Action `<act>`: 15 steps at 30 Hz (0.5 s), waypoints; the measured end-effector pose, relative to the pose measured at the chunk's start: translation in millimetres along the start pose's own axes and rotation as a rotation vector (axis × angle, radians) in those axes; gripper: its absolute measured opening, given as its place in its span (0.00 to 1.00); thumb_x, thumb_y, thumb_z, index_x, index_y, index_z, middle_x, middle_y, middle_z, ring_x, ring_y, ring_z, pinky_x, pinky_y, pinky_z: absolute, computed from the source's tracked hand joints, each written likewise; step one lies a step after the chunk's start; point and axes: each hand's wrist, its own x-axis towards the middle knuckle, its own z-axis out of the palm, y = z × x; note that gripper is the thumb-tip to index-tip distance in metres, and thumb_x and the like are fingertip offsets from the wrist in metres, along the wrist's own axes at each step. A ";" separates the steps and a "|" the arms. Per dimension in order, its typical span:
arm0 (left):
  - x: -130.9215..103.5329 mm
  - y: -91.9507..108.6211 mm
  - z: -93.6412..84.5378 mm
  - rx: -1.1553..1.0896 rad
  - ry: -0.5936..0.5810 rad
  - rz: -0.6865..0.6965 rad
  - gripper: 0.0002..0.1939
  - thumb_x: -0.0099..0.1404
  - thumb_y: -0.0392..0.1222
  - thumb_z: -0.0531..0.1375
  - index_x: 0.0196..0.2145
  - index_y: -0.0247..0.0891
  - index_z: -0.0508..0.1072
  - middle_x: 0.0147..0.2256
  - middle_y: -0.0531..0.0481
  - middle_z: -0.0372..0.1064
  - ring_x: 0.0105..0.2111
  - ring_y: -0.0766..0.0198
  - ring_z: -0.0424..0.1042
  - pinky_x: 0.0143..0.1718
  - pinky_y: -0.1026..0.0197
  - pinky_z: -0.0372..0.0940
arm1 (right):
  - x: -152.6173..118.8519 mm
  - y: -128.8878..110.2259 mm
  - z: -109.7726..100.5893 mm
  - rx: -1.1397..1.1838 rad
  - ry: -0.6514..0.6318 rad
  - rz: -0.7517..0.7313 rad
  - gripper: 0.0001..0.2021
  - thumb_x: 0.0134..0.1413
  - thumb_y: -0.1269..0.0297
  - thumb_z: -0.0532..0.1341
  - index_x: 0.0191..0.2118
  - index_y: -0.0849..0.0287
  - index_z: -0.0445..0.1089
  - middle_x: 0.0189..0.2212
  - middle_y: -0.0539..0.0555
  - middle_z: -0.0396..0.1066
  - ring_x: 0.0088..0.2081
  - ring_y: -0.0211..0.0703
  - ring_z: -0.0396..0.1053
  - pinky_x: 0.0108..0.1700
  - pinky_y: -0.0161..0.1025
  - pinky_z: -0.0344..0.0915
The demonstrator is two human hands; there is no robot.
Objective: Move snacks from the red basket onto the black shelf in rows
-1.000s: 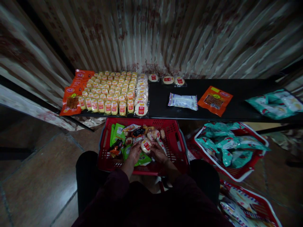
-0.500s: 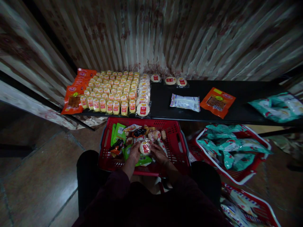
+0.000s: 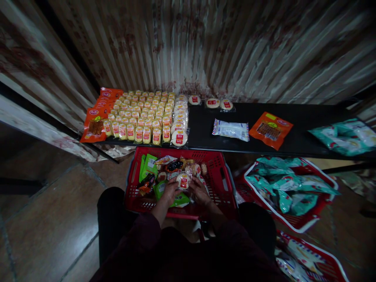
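Observation:
Between my two hands is a round, pale wrapped biscuit (image 3: 183,181) with a red label, held above the red basket (image 3: 210,154) on my lap. My left hand (image 3: 169,192) grips its left side, and my right hand (image 3: 199,190) closes on its right edge. Beneath and around them in the basket lie green packets (image 3: 149,166), a dark-and-orange packet (image 3: 146,183), a black-wrapped snack (image 3: 174,165) and more round wrapped biscuits (image 3: 194,169). Parts of the basket's contents are hidden under my hands.
On the black shelf (image 3: 202,133) stand rows of small yellow wrapped cakes (image 3: 141,117), a column of round biscuits (image 3: 179,138), orange packets (image 3: 95,127), a white-blue packet (image 3: 231,129) and a teal packet (image 3: 346,135). Baskets of teal packets (image 3: 296,182) and white packets (image 3: 305,254) sit at right.
Both hands have shifted slightly right and up with the round biscuit still between them. The whole view has moved a little; the shelf goods appear unmoved.

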 end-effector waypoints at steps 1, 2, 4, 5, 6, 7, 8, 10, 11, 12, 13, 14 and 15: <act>-0.5 0.7 -0.5 0.011 0.010 -0.003 0.15 0.52 0.32 0.61 0.40 0.36 0.72 0.33 0.47 0.74 0.34 0.60 0.74 0.36 0.59 0.68 | -0.3 0.5 -0.6 0.011 -0.008 0.014 0.26 0.31 0.49 0.70 0.40 0.54 0.70 0.28 0.50 0.75 0.30 0.44 0.73 0.34 0.40 0.70; -0.9 1.3 -1.3 0.021 0.015 -0.007 0.15 0.53 0.31 0.61 0.40 0.36 0.72 0.33 0.47 0.74 0.34 0.60 0.74 0.37 0.59 0.68 | -0.4 1.0 -1.1 0.024 -0.015 0.032 0.27 0.31 0.49 0.70 0.41 0.54 0.70 0.29 0.50 0.75 0.31 0.45 0.73 0.35 0.41 0.70; -1.6 2.5 -3.6 0.043 0.015 -0.010 0.14 0.53 0.31 0.61 0.40 0.37 0.72 0.34 0.47 0.74 0.35 0.60 0.74 0.38 0.58 0.68 | -0.4 1.7 -1.3 0.043 -0.040 0.059 0.28 0.31 0.50 0.71 0.43 0.54 0.71 0.32 0.51 0.76 0.33 0.46 0.74 0.36 0.42 0.70; -2.0 3.3 -4.9 0.058 0.010 -0.011 0.14 0.54 0.32 0.61 0.40 0.37 0.72 0.34 0.47 0.74 0.36 0.60 0.74 0.38 0.58 0.68 | -0.2 1.9 -1.1 0.048 -0.053 0.069 0.28 0.32 0.51 0.71 0.43 0.54 0.71 0.33 0.51 0.76 0.34 0.46 0.74 0.37 0.42 0.70; -2.3 4.2 -6.1 0.073 0.002 -0.012 0.14 0.54 0.32 0.61 0.40 0.37 0.72 0.34 0.47 0.74 0.36 0.60 0.74 0.39 0.58 0.67 | 0.1 2.0 -0.7 0.051 -0.059 0.078 0.27 0.32 0.51 0.71 0.43 0.54 0.71 0.33 0.51 0.76 0.35 0.46 0.74 0.38 0.43 0.70; -2.5 5.2 -7.3 0.087 -0.005 -0.010 0.14 0.54 0.33 0.61 0.40 0.38 0.72 0.34 0.47 0.74 0.37 0.59 0.74 0.40 0.57 0.67 | 0.5 2.1 -0.2 0.053 -0.061 0.088 0.27 0.32 0.52 0.71 0.43 0.55 0.71 0.34 0.51 0.76 0.36 0.47 0.74 0.39 0.43 0.70; -2.8 6.3 -8.3 0.099 -0.010 -0.012 0.14 0.54 0.34 0.62 0.40 0.37 0.72 0.34 0.47 0.74 0.38 0.59 0.74 0.40 0.57 0.67 | 1.0 2.2 0.4 0.055 -0.057 0.099 0.27 0.31 0.52 0.72 0.42 0.55 0.71 0.34 0.51 0.77 0.36 0.47 0.74 0.39 0.44 0.71; -3.3 8.6 -9.8 0.115 -0.011 -0.015 0.14 0.54 0.34 0.62 0.40 0.37 0.72 0.34 0.46 0.74 0.38 0.58 0.74 0.40 0.56 0.67 | 2.1 2.7 1.3 0.067 -0.044 0.110 0.27 0.29 0.54 0.73 0.41 0.55 0.71 0.33 0.51 0.77 0.36 0.48 0.75 0.40 0.45 0.71; -3.7 9.7 -10.2 0.119 -0.007 -0.016 0.14 0.54 0.34 0.62 0.40 0.37 0.72 0.34 0.46 0.74 0.37 0.59 0.74 0.40 0.56 0.68 | 2.6 2.9 1.6 0.076 -0.040 0.113 0.27 0.29 0.54 0.73 0.41 0.55 0.71 0.33 0.51 0.77 0.36 0.48 0.75 0.40 0.45 0.71; -4.2 10.8 -10.3 0.119 0.001 -0.017 0.14 0.54 0.34 0.63 0.40 0.37 0.72 0.34 0.47 0.74 0.36 0.60 0.74 0.40 0.57 0.68 | 3.1 3.2 2.0 0.084 -0.040 0.118 0.28 0.29 0.54 0.73 0.42 0.55 0.71 0.33 0.51 0.77 0.36 0.48 0.75 0.40 0.45 0.71; -4.9 11.9 -10.2 0.116 0.010 -0.019 0.14 0.54 0.34 0.63 0.40 0.37 0.72 0.34 0.47 0.74 0.35 0.61 0.74 0.39 0.57 0.68 | 3.5 3.3 2.3 0.093 -0.043 0.122 0.28 0.30 0.54 0.73 0.42 0.54 0.71 0.33 0.51 0.77 0.35 0.48 0.75 0.40 0.45 0.71; -5.7 13.1 -9.9 0.111 0.019 -0.020 0.14 0.54 0.33 0.63 0.40 0.37 0.72 0.33 0.48 0.74 0.35 0.62 0.74 0.39 0.58 0.68 | 3.8 3.2 2.7 0.103 -0.048 0.124 0.27 0.31 0.55 0.73 0.43 0.54 0.71 0.33 0.51 0.77 0.35 0.47 0.75 0.40 0.44 0.71; -6.7 14.3 -9.4 0.105 0.028 -0.019 0.15 0.53 0.33 0.63 0.40 0.37 0.72 0.33 0.48 0.73 0.34 0.62 0.74 0.39 0.58 0.68 | 4.0 2.8 3.1 0.114 -0.057 0.125 0.27 0.33 0.55 0.72 0.44 0.54 0.71 0.33 0.51 0.77 0.35 0.47 0.75 0.39 0.44 0.71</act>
